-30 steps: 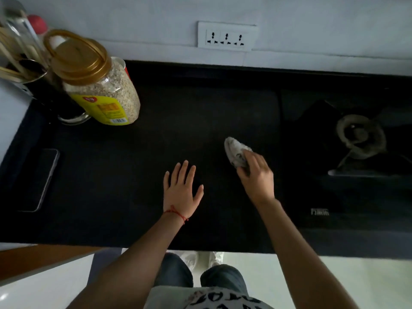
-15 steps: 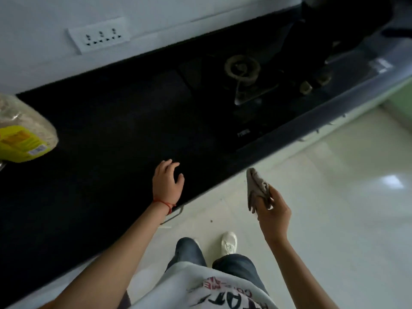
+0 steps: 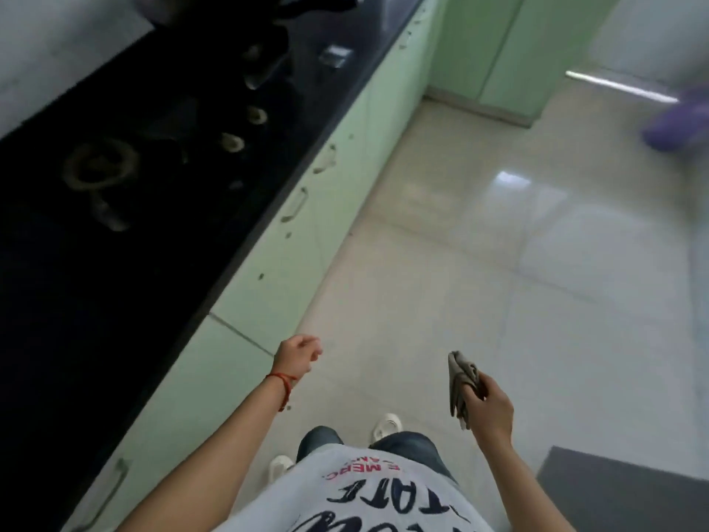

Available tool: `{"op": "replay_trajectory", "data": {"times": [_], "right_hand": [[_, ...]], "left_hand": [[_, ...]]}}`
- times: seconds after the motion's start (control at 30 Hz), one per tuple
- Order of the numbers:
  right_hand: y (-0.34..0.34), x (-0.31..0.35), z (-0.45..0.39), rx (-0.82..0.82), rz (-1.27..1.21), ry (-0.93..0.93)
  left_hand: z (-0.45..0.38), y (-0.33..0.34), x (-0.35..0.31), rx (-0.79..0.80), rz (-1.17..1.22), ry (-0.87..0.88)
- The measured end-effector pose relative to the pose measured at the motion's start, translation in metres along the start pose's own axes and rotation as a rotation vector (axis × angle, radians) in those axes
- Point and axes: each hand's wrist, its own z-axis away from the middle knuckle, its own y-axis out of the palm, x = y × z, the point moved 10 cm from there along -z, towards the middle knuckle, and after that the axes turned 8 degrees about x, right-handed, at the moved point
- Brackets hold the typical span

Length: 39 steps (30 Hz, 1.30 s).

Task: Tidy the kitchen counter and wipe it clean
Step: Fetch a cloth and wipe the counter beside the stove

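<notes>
Lower right: right hand (image 3: 493,410), fingers clamped on folded cloth (image 3: 460,385), over the floor, well apart from black counter (image 3: 134,224) at left; lower centre: left hand (image 3: 297,357) empty, fingers loosely curled; wiping step seemingly done; next, cloth likely needs rinsing or stowing

What we see around the kitchen
We see pale green cabinets (image 3: 268,278) beside a glossy tiled floor (image 3: 460,263), a stove burner (image 3: 100,165), a blurred purple object (image 3: 679,124) and a dark mat (image 3: 621,489).
</notes>
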Motion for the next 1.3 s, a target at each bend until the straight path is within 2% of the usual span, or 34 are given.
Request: {"op": "replay_trajectory", "data": {"times": [0.1,0.27,0.47,0.67,0.83,1.1,1.3], "right_hand": [[-0.047,-0.034,-0.024,-0.044,-0.017,0.093],[-0.101,-0.054,-0.061,-0.092,-0.046,0.185],[-0.122,-0.029,-0.143,-0.079,-0.106,0.231],[-0.133,0.021,-0.258,-0.100,-0.171,0.255],[-0.159,0.068,-0.338,-0.139,-0.186,0.270],[-0.211,0.115,-0.458,-0.168,-0.195,0.288],[-0.248,0.155,-0.585,-0.134,-0.169,0.270]], "left_hand": [[-0.026,0.039,-0.004,-0.002,-0.069,-0.056],[-0.062,0.078,-0.013,-0.011,-0.025,-0.192],[-0.108,0.093,-0.044,-0.057,-0.162,-0.241],[-0.182,0.104,-0.097,-0.074,-0.176,-0.331],[-0.257,0.145,-0.198,0.003,-0.236,-0.319],[-0.377,0.273,-0.419,0.203,-0.382,-0.072],[-0.447,0.335,-0.507,0.194,-0.328,-0.037]]}}
